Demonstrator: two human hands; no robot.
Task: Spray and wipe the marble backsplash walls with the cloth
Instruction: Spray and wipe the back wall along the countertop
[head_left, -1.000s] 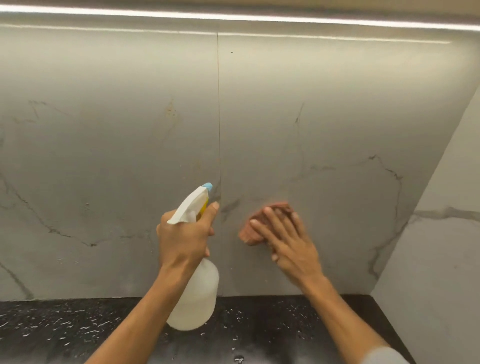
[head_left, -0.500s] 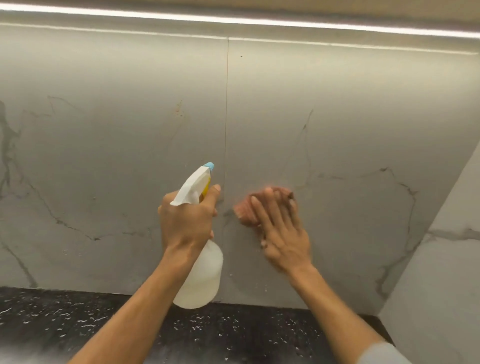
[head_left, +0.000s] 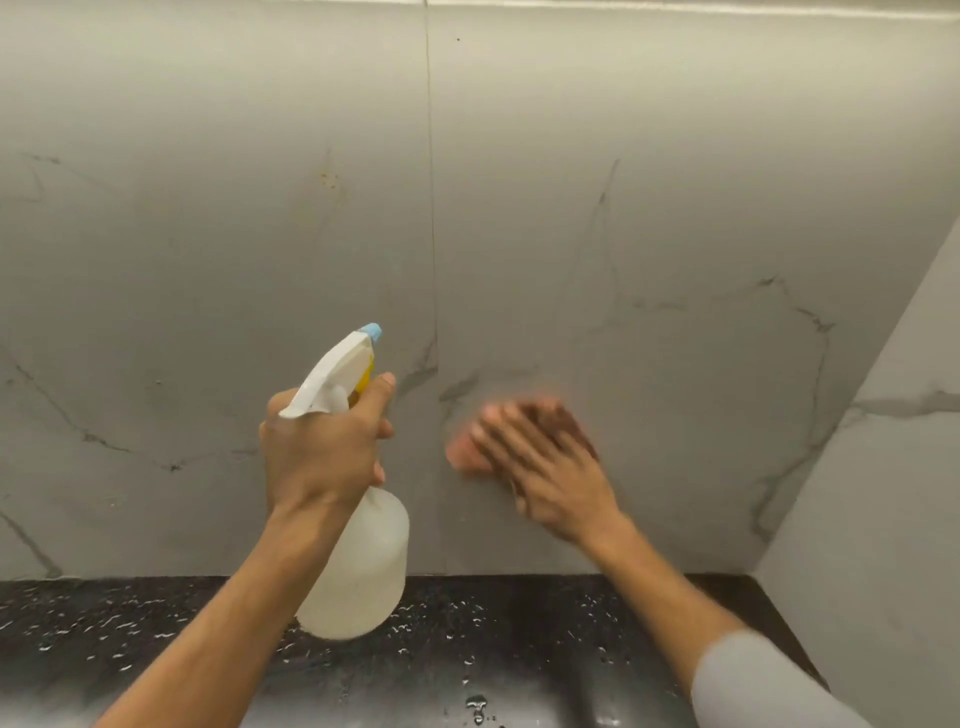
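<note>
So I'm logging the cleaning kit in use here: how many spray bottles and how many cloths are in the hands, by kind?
Spray bottle: 1, gripped by the left hand
Cloth: 1, pinkish, pressed to the marble wall under the right hand
Total: 2

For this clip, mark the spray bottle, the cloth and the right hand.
spray bottle (head_left: 358, 571): head view, on the translucent body below the left hand.
cloth (head_left: 462, 454): head view, on the pink edge left of the fingers.
right hand (head_left: 550, 467): head view, on the blurred back of the hand.
</note>
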